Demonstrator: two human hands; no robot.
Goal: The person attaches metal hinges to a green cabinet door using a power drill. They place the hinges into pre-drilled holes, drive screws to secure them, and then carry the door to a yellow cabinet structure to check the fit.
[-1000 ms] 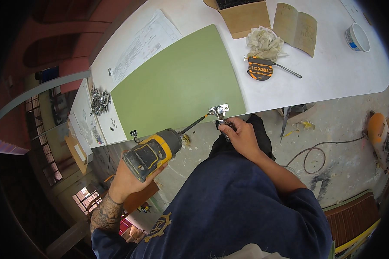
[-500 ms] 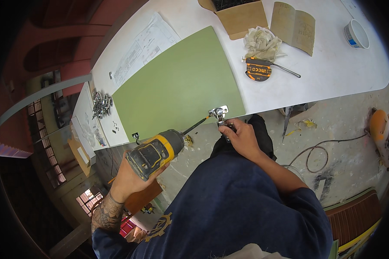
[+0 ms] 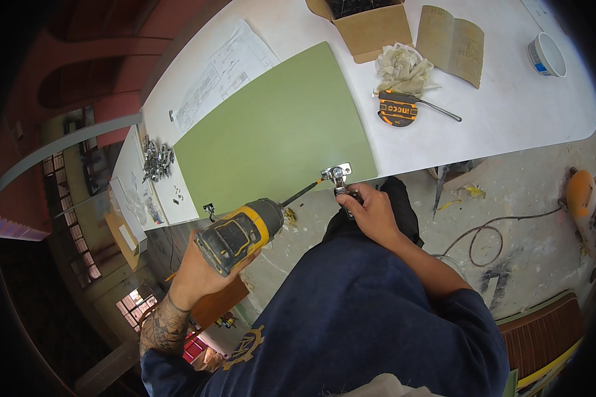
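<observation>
My left hand (image 3: 202, 274) is wrapped round a yellow and black cordless drill (image 3: 242, 233). Its long bit points up and to the right, the tip at the left screw ear of a shiny metal cabinet hinge (image 3: 338, 173). That hinge lies at the near edge of a green panel (image 3: 271, 132), toward its right corner. The thumb and fingers of my right hand (image 3: 371, 210) pinch the hinge's arm, which sticks out past the edge. Another hinge (image 3: 209, 210) sits at the panel's near left corner.
The panel rests on a white table (image 3: 483, 126). A tape measure (image 3: 397, 109), crumpled cloth (image 3: 404, 68), open cardboard box (image 3: 371, 32), folded cardboard (image 3: 450, 43) and white tub (image 3: 547, 54) lie right and behind. Leftward are printed drawings (image 3: 225, 76) and a hinge pile (image 3: 157, 161).
The table and everything on it sit very slightly lower in the picture. Both hands keep their grip, and the bit's tip stays at the hinge.
</observation>
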